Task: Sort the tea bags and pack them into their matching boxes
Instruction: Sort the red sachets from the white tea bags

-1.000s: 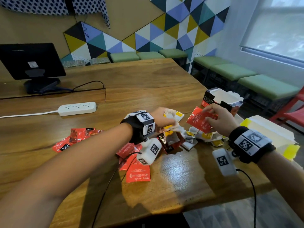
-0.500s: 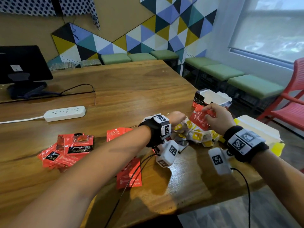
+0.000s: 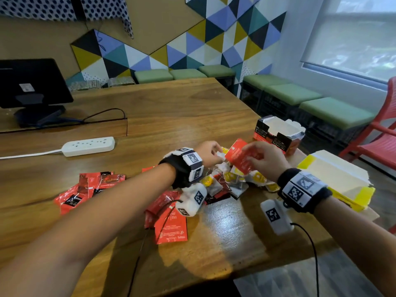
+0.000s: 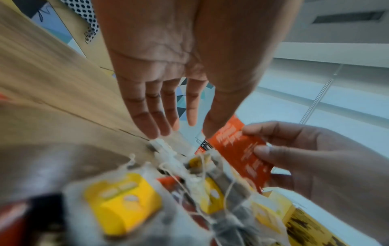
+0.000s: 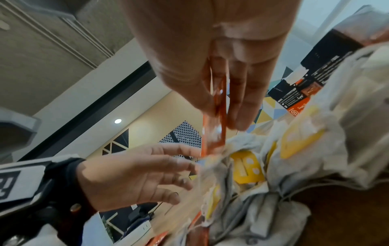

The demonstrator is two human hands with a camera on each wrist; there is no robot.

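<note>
A red tea sachet is pinched between thumb and fingers of the right hand, held upright above the pile of loose tea bags. In the right wrist view the sachet is seen edge-on, clamped between the thumb and the straight fingers. The left hand is reached into the same pile from the other side, fingers extended and slightly spread; in the left wrist view its fingertips are seen touching a white tea bag at the pile's far edge, nothing gripped.

The pile is made up of white paper bags with yellow tags and tangled strings, lying between the two wrists on the wooden table. A few red sachets are lain just under the left wrist; a further group of red sachets is spread well apart to the left.

A red and black box, open at the top, is stood behind the right hand near the table's right edge. A yellow box, also open, is placed beside the right wrist at the table corner.

A white power strip and a monitor are seen far left; a red chair at far right.
</note>
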